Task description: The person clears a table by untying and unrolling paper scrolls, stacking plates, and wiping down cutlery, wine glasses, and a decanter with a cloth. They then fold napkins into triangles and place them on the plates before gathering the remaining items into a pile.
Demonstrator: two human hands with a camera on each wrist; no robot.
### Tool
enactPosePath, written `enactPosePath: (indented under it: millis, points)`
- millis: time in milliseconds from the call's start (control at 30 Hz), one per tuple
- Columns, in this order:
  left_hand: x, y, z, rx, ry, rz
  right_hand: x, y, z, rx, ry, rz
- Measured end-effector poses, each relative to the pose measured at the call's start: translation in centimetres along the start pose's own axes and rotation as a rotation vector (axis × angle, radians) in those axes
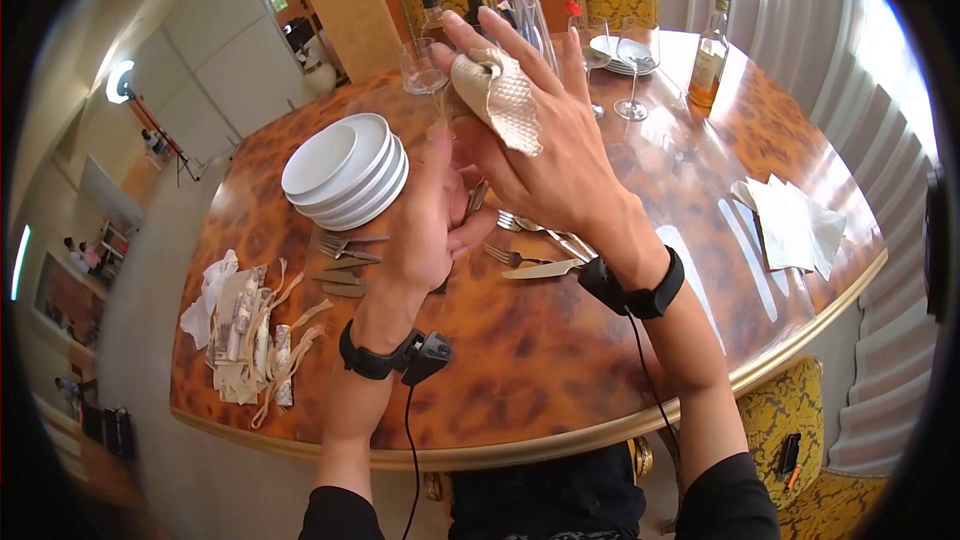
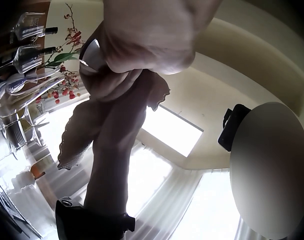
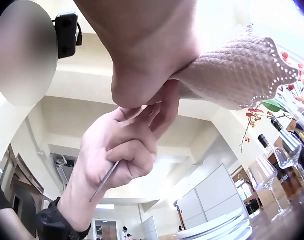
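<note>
My left hand [image 1: 425,215] is raised over the table with its fingers curled round a thin metal utensil [image 3: 106,181]. Most of that utensil is hidden by the hands and cloth, and I cannot tell its kind. My right hand [image 1: 570,145] is up beside it, back of the hand toward the head camera. It holds a beige textured cloth [image 1: 500,100] with a scalloped edge, which sticks out between thumb and fingers. In the right wrist view the two hands meet at the fingers. Below them lie forks [image 1: 515,258] and a table knife [image 1: 542,270].
White plates [image 1: 350,208] stand stacked at left, with forks [image 1: 350,245] and knives [image 1: 345,278] beside them. Tied bundles [image 1: 245,330] lie front left, white napkins [image 1: 795,225] at right. Wine glasses [image 1: 632,65], a glass vase [image 1: 533,20] and an amber bottle [image 1: 708,60] stand farther back.
</note>
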State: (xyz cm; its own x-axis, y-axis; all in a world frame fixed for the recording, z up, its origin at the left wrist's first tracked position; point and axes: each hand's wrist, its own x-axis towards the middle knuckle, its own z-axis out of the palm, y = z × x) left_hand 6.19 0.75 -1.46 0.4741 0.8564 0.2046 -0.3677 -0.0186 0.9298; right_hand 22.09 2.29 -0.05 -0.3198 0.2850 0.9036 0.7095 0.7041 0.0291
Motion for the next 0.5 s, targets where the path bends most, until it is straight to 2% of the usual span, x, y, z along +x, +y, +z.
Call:
enactPosePath:
  millis: [100, 133, 200, 267, 333, 400, 467, 500]
  points:
    - [-0.3, 0.2, 0.7, 0.399, -0.086, 0.054, 0.1, 2.1, 0.6, 0.035, 0.068, 0.017]
    - [-0.2, 0.0, 0.6, 0.398, -0.084, 0.055, 0.1, 2.3, 0.3, 0.036, 0.067, 0.015]
    - [-0.1, -0.4, 0.4, 0.384, -0.071, 0.035, 0.1, 2.8, -0.4, 0.537, -0.015, 0.424]
    - [0.0, -0.1, 0.7, 0.381, -0.114, 0.049, -0.3, 4.3, 0.7, 0.634, 0.06, 0.494]
    - [0.1, -0.1, 0.6, 0.305, -0.011, 0.054, -0.2, 5.0, 1.4, 0.594, 0.444, 0.568]
    - [0.3, -0.3, 0.3, 0.2, 0.031, 0.074, -0.2, 4.5, 1.0, 0.629, 0.452, 0.559]
    - [0.7, -0.8, -0.5, 0.095, 0.079, 0.096, 0.1, 2.4, 0.6, 0.577, 0.469, 0.404]
    - [1.0, -1.1, -1.2, 0.079, 0.049, 0.101, -0.3, 1.6, 1.0, 0.528, 0.349, 0.306]
